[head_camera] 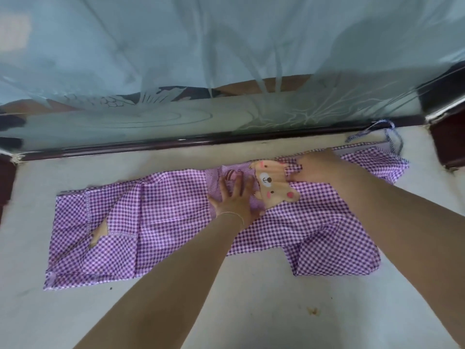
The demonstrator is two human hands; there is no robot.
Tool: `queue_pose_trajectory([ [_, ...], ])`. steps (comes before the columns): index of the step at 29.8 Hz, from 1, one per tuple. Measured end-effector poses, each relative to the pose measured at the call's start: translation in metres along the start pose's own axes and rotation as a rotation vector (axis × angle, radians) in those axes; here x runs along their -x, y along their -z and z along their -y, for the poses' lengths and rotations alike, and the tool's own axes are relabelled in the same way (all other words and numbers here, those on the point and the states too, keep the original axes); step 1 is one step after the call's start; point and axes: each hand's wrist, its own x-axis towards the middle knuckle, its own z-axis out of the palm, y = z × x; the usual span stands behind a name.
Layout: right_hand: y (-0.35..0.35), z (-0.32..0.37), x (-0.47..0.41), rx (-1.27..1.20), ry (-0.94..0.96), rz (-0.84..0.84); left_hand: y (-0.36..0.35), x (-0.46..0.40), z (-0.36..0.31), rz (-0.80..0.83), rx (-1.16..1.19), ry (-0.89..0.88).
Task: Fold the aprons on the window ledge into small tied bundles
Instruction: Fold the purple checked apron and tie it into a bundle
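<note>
A purple and white checked apron [161, 222] lies spread flat across the pale window ledge [251, 311], with a bear patch [273, 183] near its middle. My left hand [235, 197] presses flat on the cloth just left of the bear, fingers spread. My right hand [313, 166] lies flat on the apron's far edge to the right of the bear, fingers straight. A blue striped tie string [372, 129] trails off the apron's far right corner toward the window.
Frosted patterned glass [226, 59] and a dark window frame [176, 144] run along the ledge's far side. Dark frame posts [448, 144] close the ledge at right and left. A small brown stain [312, 310] marks the ledge near me.
</note>
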Motion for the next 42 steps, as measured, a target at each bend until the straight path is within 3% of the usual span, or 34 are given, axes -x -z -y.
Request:
queue_pose_trajectory([
  [3,0.012,-0.036,0.019,0.108,-0.106,0.176,-0.005,0.000,0.003,-0.004,-0.048,0.027],
  [5,0.019,-0.064,0.029,0.192,-0.275,0.149,-0.005,0.000,0.001,-0.003,-0.059,0.039],
  [7,0.019,-0.091,0.037,0.230,-0.444,-0.060,-0.002,0.000,-0.005,0.007,-0.072,0.041],
  [9,0.012,-0.105,0.037,0.141,-0.544,-0.419,0.000,0.000,-0.007,0.009,-0.075,0.048],
  [11,0.005,-0.100,0.042,0.001,-0.517,-0.706,0.002,0.001,-0.008,0.006,-0.082,0.061],
  [13,-0.010,-0.083,0.047,-0.199,-0.513,-0.822,0.004,0.002,-0.008,0.006,-0.097,0.074],
  [16,-0.053,-0.051,0.058,-0.516,-0.606,-0.720,0.005,0.003,-0.011,0.010,-0.107,0.081],
  [18,-0.081,-0.034,0.068,-0.594,-0.666,-0.604,0.005,0.004,-0.011,0.008,-0.115,0.088],
  [20,-0.104,-0.031,0.078,-0.733,-0.801,-0.504,0.004,0.003,-0.012,0.004,-0.114,0.091],
  [23,-0.114,-0.044,0.087,-1.142,-1.035,-0.438,0.005,0.002,-0.012,0.009,-0.113,0.094],
  [27,-0.111,-0.055,0.086,-1.531,-0.860,-0.361,0.004,0.000,-0.012,0.020,-0.123,0.115],
  [30,-0.110,-0.051,0.088,-1.542,-0.705,-0.200,0.001,0.001,-0.014,0.032,-0.112,0.126],
  [34,-0.122,-0.063,0.113,-1.434,-0.727,-0.252,-0.012,0.010,-0.025,0.048,-0.179,0.058],
  [42,-0.161,-0.100,0.169,-1.050,-1.147,-0.422,-0.072,0.059,-0.098,-0.013,-0.229,-0.191],
])
